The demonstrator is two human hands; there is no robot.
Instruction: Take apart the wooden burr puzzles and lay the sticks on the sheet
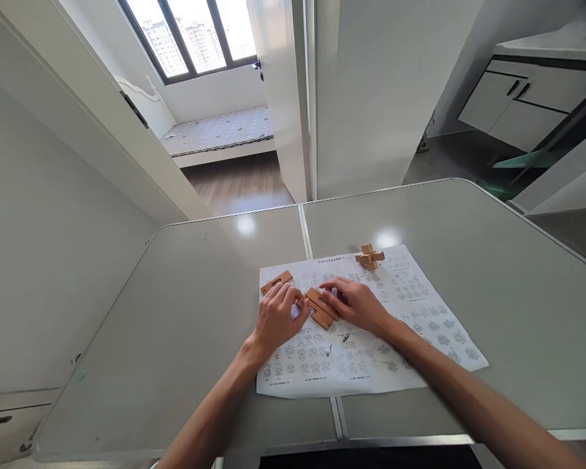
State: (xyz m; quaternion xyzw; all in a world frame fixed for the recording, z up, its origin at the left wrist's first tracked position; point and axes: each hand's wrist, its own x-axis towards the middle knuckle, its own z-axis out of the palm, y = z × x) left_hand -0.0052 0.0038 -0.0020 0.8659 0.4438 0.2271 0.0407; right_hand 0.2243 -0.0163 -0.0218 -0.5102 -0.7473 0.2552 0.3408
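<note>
At left on the table (pixel 176 326), a slotted wooden block (pixel 284 277) lies slantwise near the edge of a printed sheet (pixel 420 365), likely light, stiff and easy to take by its long sides. The left hand (pixel 280 314) arches over its near side, fingers curled, thumb and forefinger close together; whether it pinches anything cannot be told. At center, a pair of wooden pieces (pixel 325 319) lies side by side on the paper, their smooth faces probably giving fair grip at the ends, the narrow wood beside the cut-outs looking weakest. The right hand (pixel 355 302) rests at the pair's right end, fingers bent and loosely parted, fingertips at the wood, its hold unclear. Farther right, an interlocked wooden cross (pixel 370 258) sits at the sheet's far edge, perhaps best lifted by its core. Fingers mask the block's near side and part of the pair; the sheet's fine print is too small to read
</note>
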